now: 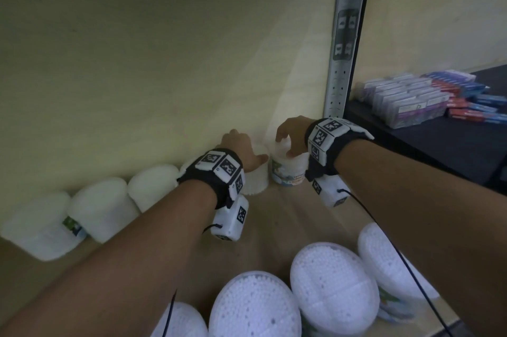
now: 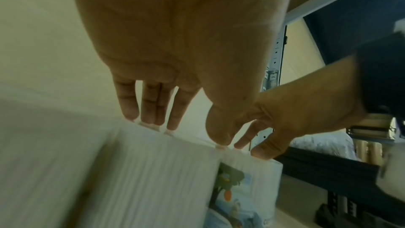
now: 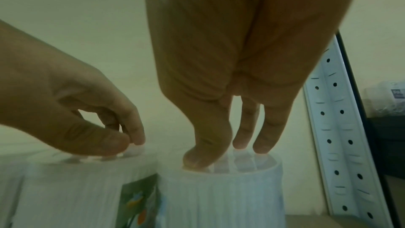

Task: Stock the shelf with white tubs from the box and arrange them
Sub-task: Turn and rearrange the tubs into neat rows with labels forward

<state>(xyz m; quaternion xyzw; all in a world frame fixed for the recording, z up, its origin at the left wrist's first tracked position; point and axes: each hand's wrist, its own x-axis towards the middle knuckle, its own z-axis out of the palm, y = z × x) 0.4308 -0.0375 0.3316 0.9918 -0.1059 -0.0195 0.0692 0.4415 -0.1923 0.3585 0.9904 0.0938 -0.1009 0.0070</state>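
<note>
Two bare hands work at the back of a pale wooden shelf [image 1: 285, 207], where I count a row of white tubs [image 1: 101, 207] lined against the back panel [image 1: 164, 48]. A perforated metal upright [image 1: 343, 42] bounds the bay at the right, and beyond it a dark neighbouring shelf [image 1: 428, 144] carries stacked purple, blue and red boxes [image 1: 417, 100]. Three more cotton-bud tubs [image 1: 333, 288] stand at the shelf's near edge, their clear lids showing white tips.

My left hand [image 1: 241, 151] rests on the plain tub [image 1: 255, 180] that is second from the row's right end; from the left wrist camera its fingertips [image 2: 151, 119] sit on the lid's far edge with the fingers nearly straight, the thumb at the near corner, a loose grip with nothing clasped. My right hand [image 1: 292, 134] comes down over the labelled tub [image 1: 288, 174] at the row's end, just beside the upright; the right wrist view shows thumb and fingertips [image 3: 241, 143] pressed on the lid, lightly curled round its rim. The two tubs touch side by side.
</note>
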